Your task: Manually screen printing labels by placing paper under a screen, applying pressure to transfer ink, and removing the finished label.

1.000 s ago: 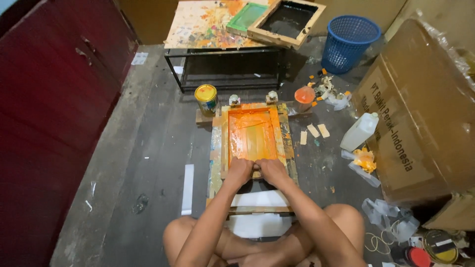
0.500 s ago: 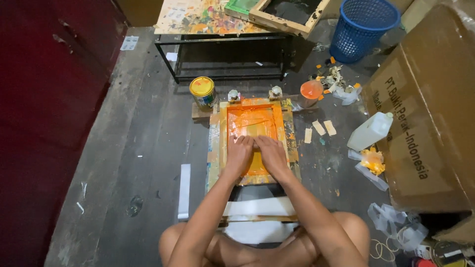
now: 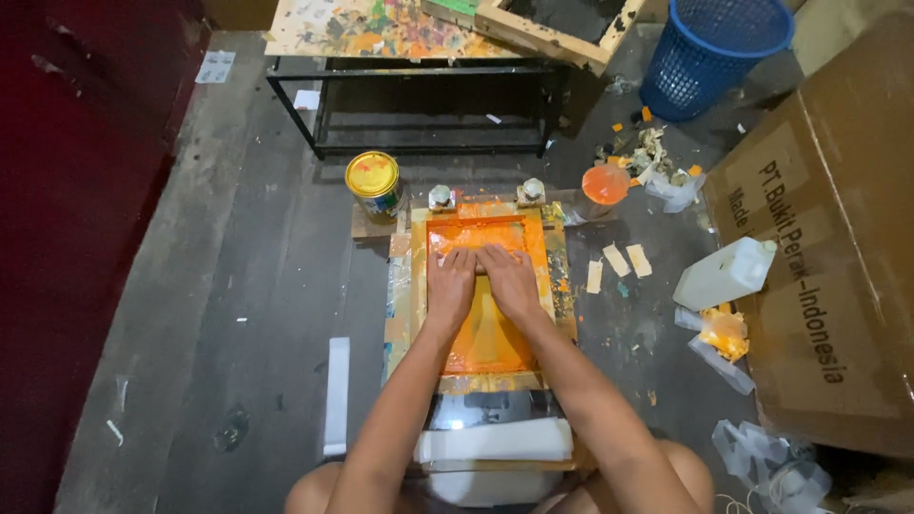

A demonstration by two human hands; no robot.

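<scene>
On the dark floor, between the person's knees, a wooden-framed printing screen [image 3: 483,286] flooded with orange ink is laid flat, and both hands are pressed onto it near its far end. The left hand [image 3: 450,283] and the right hand [image 3: 508,278] are set side by side, thumbs almost touching, fingers bent down over what is probably a squeegee — the tool itself is hidden beneath them, so it cannot be told for certain. Just beyond the fingertips, a thicker band of orange ink is seen along the frame's far edge, where two metal clamps [image 3: 486,194] are fixed. A yellow-lidded paint can [image 3: 373,183] is stood just left of the clamps, and an orange-smeared lid or cup [image 3: 606,184] is placed to their right. Further right, a white plastic jug [image 3: 728,273] is laid on its side near a large cardboard box [image 3: 826,247]. A blue plastic basket [image 3: 716,52] is stood at the top right, beside a paint-spattered low table [image 3: 400,43] — another wooden frame is rested on its top.
</scene>
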